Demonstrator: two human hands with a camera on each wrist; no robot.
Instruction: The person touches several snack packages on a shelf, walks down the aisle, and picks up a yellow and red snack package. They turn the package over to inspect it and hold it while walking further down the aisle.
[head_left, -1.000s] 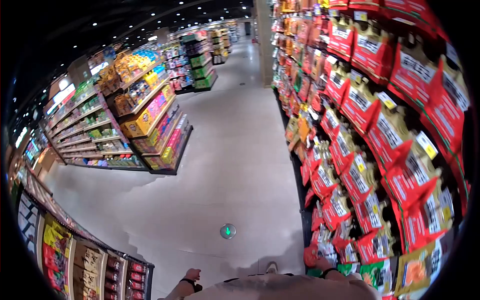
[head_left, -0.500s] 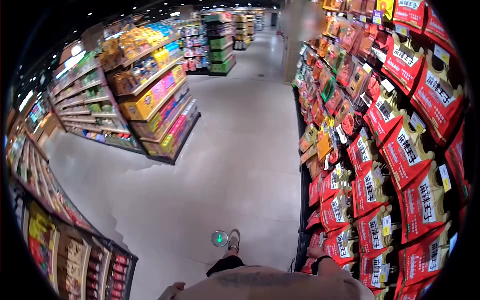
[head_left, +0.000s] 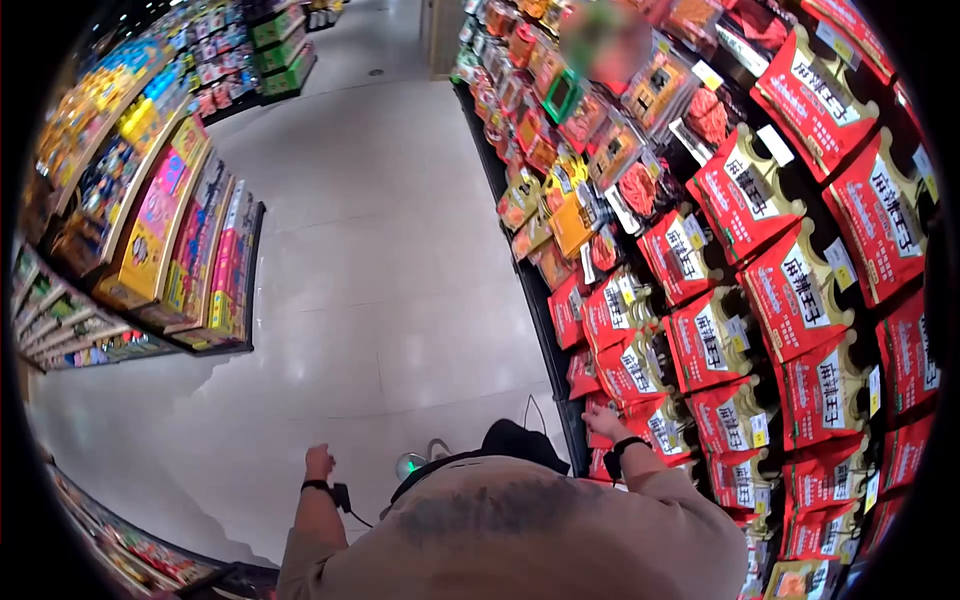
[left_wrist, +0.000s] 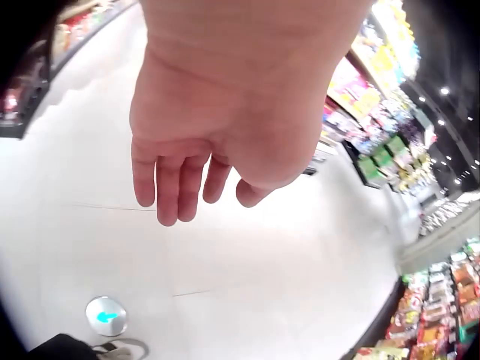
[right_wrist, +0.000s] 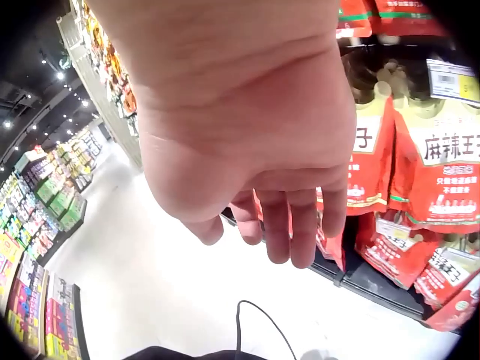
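My left hand (left_wrist: 225,127) hangs over the pale floor with its fingers relaxed and nothing in them. In the head view that left hand (head_left: 319,462) is low and left of the body. My right hand (right_wrist: 255,165) also holds nothing, its fingers loosely hanging. It is nearest to the red snack bags (right_wrist: 442,165) with white labels, which hang in rows on the right-hand shelf. From the head view the right hand (head_left: 604,422) overlaps the lower bags (head_left: 632,368). A dark band circles each wrist.
A shelf unit (head_left: 175,240) with bright boxes stands on the left. Between it and the bag rack runs a pale floor (head_left: 350,230) with a round green arrow light (head_left: 409,465). Packaged snacks (head_left: 575,215) hang further along the rack. Another shelf edge (head_left: 120,540) lies at lower left.
The view has tilted down and turned right, so the left shelves slid toward the left edge. The body moved forward along the red bags. Both hands now show more fully.
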